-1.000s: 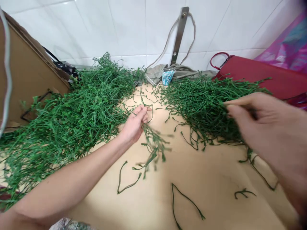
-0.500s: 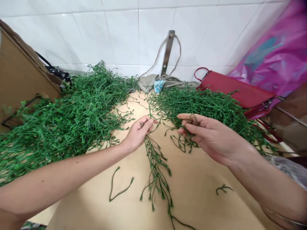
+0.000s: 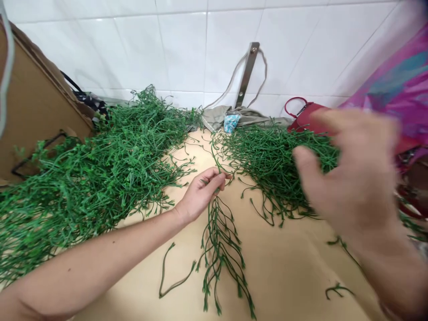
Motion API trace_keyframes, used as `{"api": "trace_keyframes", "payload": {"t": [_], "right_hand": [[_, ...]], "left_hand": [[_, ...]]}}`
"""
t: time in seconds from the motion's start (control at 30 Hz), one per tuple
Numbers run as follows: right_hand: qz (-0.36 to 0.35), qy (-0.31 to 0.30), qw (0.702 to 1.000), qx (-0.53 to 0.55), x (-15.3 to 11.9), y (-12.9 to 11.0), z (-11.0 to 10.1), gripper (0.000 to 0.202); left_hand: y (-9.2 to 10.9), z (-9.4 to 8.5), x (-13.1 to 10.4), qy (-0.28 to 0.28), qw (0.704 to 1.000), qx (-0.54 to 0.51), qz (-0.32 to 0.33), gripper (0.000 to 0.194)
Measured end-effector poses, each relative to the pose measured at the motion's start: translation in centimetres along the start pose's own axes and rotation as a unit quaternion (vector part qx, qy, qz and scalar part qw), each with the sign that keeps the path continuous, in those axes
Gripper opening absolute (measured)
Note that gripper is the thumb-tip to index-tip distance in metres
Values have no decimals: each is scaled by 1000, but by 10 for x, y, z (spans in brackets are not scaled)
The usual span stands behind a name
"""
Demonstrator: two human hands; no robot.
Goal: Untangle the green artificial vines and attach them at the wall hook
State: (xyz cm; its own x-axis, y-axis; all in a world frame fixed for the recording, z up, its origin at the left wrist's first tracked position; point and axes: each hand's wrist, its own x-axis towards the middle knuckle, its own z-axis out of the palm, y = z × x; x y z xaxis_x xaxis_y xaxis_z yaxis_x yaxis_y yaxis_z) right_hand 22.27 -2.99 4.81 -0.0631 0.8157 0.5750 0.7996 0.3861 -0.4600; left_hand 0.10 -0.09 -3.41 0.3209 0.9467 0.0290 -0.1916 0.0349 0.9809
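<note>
Far left, a box point(image 3: 43, 102) stands by the left heap point(image 3: 113, 165), and those stems are badly tangled: one tug on a snagged tip could drag a whole clump out. Below, a bent stem point(image 3: 161, 295) lies loose on the table point(image 3: 277, 267), where a sweeping forearm might brush it.

Now the left hand point(image 3: 205, 191), thumb and fingertips pinched on the upper part of the sprig point(image 3: 219, 240), which hangs mid-table, fanning down towards the near side. It's a small hold, so a slack pinch could let it slip or twist! Its top runs close to the right heap's strays; those forked tips could hook together.

Behind sits the cup point(image 3: 230, 122), right by the right heap point(image 3: 267, 156); pull stems hard there and over it might go. A red bag point(image 3: 309, 118) is beyond, a twig point(image 3: 337, 287) nearer. And the right hand point(image 3: 357, 174), fingers spread, blurred with speed, nothing visibly gripped: a fast pass like that could catch stems. Contact? Can't tell.
</note>
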Motion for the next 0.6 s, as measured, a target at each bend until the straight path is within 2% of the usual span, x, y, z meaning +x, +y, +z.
{"api": "trace_keyframes", "payload": {"t": [0.03, 0.1, 0.17, 0.2, 0.3, 0.4, 0.5, 0.6], "right_hand": [[-21, 31, 999, -5, -5, -8, 15, 33], [40, -57, 995, 76, -16, -20, 44, 38], [121, -139, 966, 184, -26, -24, 64, 43], [158, -159, 947, 231, -29, -24, 71, 43], [223, -155, 906, 324, -33, -19, 77, 33], [242, -129, 893, 358, -32, -14, 75, 23], [233, -113, 902, 346, -32, -12, 75, 19], [208, -100, 923, 309, -35, -14, 76, 16]], "left_hand": [[0, 0, 0, -1, 1000, 2, 2, 36], [-1, 1, -1, -7, 1000, 4, 6, 35], [-3, 2, -1, -25, 1000, 0, 11, 35], [-4, 3, -1, -35, 999, -3, 15, 36], [-8, 5, -3, -57, 998, 1, 22, 36], [-7, 7, -8, -60, 996, 61, 20, 29], [-3, 8, -13, -50, 985, 161, 29, 30], [0, 8, -14, 0, 973, 220, 63, 37]]}}
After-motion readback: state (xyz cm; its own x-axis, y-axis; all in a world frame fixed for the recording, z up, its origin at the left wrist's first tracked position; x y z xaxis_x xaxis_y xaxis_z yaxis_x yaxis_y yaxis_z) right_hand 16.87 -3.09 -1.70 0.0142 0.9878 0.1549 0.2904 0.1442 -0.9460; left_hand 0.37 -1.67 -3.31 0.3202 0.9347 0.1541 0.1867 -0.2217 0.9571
